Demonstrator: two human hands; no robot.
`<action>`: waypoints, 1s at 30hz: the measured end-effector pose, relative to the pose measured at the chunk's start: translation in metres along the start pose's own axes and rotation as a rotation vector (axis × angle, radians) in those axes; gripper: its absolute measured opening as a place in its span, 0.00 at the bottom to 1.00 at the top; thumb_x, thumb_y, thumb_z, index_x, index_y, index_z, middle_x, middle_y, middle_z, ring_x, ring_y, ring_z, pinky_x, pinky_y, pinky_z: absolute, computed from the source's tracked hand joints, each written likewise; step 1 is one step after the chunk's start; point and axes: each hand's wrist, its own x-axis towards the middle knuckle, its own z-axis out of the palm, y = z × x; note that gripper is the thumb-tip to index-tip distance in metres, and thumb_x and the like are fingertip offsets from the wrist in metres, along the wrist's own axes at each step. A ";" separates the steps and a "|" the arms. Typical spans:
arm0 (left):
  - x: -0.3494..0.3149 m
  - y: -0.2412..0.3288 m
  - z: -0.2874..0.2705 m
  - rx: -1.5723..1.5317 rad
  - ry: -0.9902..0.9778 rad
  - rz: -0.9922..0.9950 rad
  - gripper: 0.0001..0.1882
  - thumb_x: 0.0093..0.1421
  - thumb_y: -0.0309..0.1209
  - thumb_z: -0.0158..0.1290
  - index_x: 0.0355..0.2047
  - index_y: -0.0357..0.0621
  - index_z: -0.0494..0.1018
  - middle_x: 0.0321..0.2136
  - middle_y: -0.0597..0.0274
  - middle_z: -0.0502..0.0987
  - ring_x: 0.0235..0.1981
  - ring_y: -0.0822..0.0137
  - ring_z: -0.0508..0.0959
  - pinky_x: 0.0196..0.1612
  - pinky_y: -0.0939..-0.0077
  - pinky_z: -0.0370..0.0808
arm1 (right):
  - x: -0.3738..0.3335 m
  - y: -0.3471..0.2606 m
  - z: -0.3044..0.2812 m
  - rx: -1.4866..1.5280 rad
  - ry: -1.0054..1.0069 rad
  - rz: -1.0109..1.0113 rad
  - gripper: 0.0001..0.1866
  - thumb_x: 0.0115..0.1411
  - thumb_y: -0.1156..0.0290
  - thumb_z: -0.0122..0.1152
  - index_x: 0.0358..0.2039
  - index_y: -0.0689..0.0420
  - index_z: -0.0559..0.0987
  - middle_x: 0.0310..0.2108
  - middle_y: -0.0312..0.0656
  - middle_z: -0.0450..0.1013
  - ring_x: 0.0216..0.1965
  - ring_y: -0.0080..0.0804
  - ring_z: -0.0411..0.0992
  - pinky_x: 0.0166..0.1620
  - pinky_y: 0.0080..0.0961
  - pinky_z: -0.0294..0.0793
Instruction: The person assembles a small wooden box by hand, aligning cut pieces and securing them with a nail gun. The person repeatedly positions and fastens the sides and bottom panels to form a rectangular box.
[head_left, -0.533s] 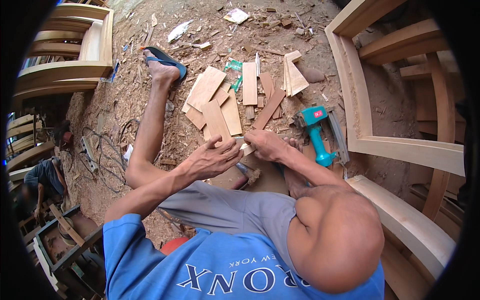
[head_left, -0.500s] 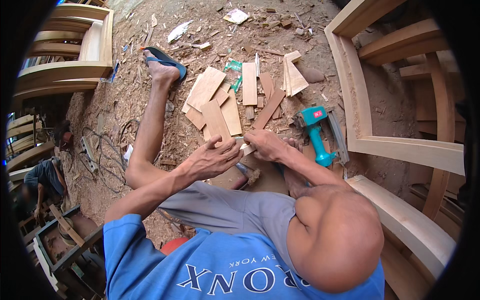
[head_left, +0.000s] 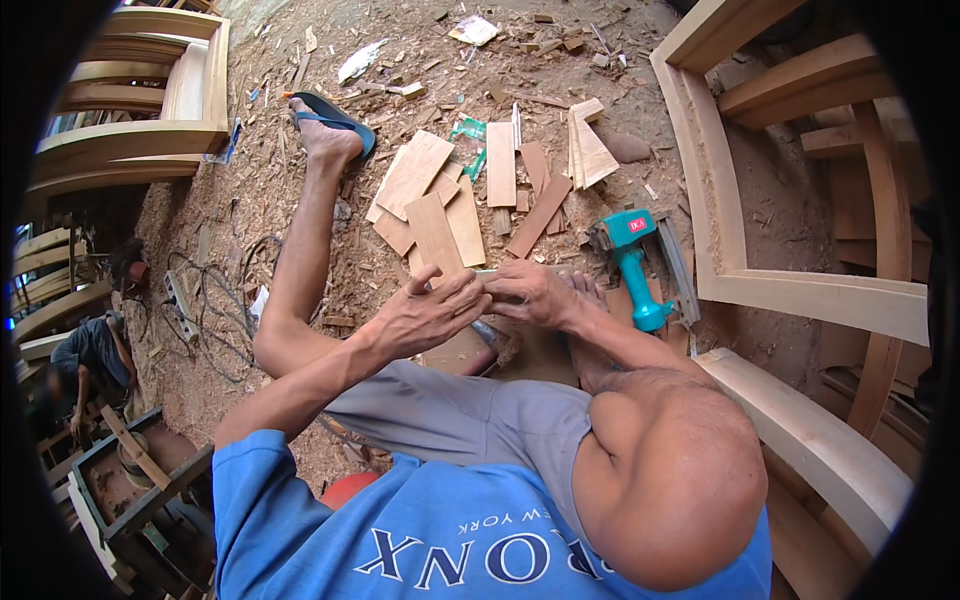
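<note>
My hands meet in front of my lap. My left hand (head_left: 430, 312) is open, its fingers stretched toward the right hand and one digit raised. My right hand (head_left: 530, 293) is closed, fingers bent in a pinch, its fingertips against the left fingers. The small pale piece of wood between them is now mostly hidden by the fingers. Just beyond the hands lies a flat wooden slat (head_left: 434, 235) on a loose pile of thin boards (head_left: 415, 172). Under the hands a metal tool with a brown part (head_left: 487, 352) shows partly; its kind is unclear.
A teal nail gun (head_left: 632, 268) lies right of my hands, beside my foot. Wooden frames (head_left: 720, 200) stand at the right, and more frames (head_left: 130, 140) at the far left. A power strip with cables (head_left: 180, 308) lies on the chip-strewn floor. Another person (head_left: 95, 355) bends at the left.
My right hand has shifted slightly left and closed up against the left fingers, covering the small piece of wood. My left hand has barely moved.
</note>
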 end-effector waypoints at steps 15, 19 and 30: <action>0.002 0.080 0.043 -1.978 0.543 -1.311 0.21 0.66 0.37 0.57 0.54 0.36 0.70 0.42 0.61 0.79 0.39 0.72 0.78 0.42 0.77 0.76 | -0.002 0.003 0.000 0.095 0.010 0.013 0.13 0.53 0.69 0.70 0.39 0.59 0.82 0.36 0.45 0.78 0.38 0.43 0.77 0.42 0.34 0.78; 0.007 0.081 0.043 -1.903 0.580 -1.336 0.20 0.64 0.37 0.59 0.51 0.35 0.73 0.41 0.60 0.80 0.40 0.72 0.78 0.45 0.75 0.77 | -0.004 0.002 -0.002 0.097 -0.015 0.046 0.14 0.52 0.71 0.70 0.40 0.59 0.82 0.38 0.46 0.78 0.38 0.43 0.77 0.43 0.33 0.78; 0.011 0.080 0.050 -1.861 0.652 -1.367 0.20 0.64 0.37 0.59 0.49 0.34 0.74 0.41 0.60 0.80 0.40 0.73 0.79 0.47 0.74 0.77 | -0.023 -0.010 -0.045 -0.231 0.144 0.217 0.21 0.53 0.69 0.70 0.48 0.60 0.79 0.42 0.49 0.78 0.45 0.46 0.76 0.49 0.38 0.75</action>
